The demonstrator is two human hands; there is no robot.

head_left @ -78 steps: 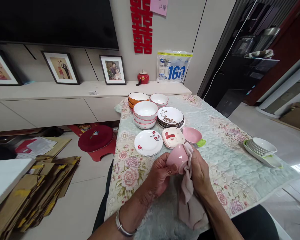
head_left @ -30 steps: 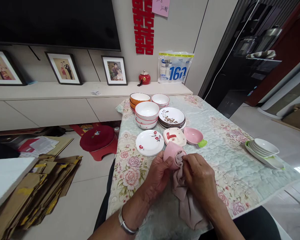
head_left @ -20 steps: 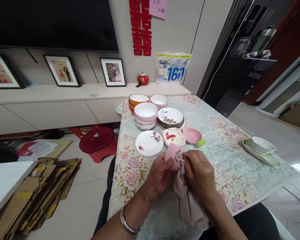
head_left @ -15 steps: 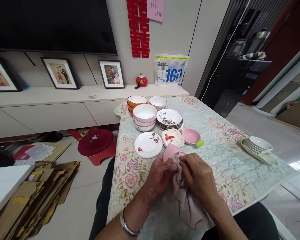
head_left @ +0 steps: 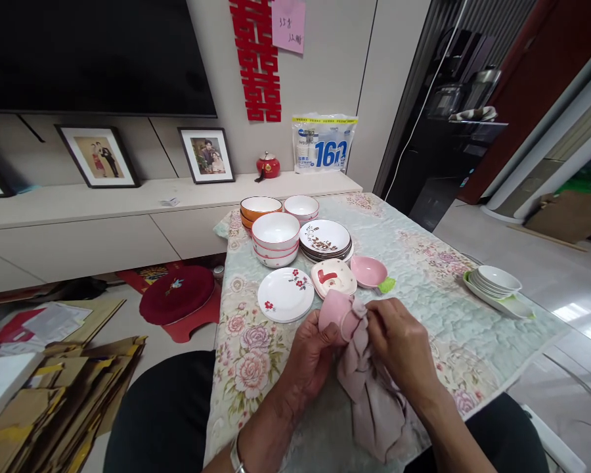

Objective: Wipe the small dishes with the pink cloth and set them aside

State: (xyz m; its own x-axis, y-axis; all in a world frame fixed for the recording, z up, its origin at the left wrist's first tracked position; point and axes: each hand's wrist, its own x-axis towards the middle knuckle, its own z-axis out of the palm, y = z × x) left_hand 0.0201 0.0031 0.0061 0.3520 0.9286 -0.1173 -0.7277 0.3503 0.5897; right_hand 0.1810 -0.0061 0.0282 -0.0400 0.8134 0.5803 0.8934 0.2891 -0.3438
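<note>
A flowered tablecloth [head_left: 443, 315] lies below red "囍" cut-outs [head_left: 256, 59] and a bag [head_left: 324, 146] printed "160". Over the tablecloth, the right hand [head_left: 400, 336] pinches a cloth [head_left: 377, 414] against the pink bowl [head_left: 333, 312] gripped by the left hand [head_left: 309, 351]. A pink note [head_left: 289, 26] begins "35", handwritten.

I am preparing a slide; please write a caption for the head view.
Left hand holds a glossy pink rounded bowl; right hand holds a crumpled dusty-pink cloth against it.

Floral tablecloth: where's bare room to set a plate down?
Widest: between the leaf-tabbed pink bowl and the small white dishes at right. Smaller: front left, bordered by the red-flowered plates and left hand. Crowded: back left, where red-rimmed bowls and brown-flowered plates stand close.
</note>
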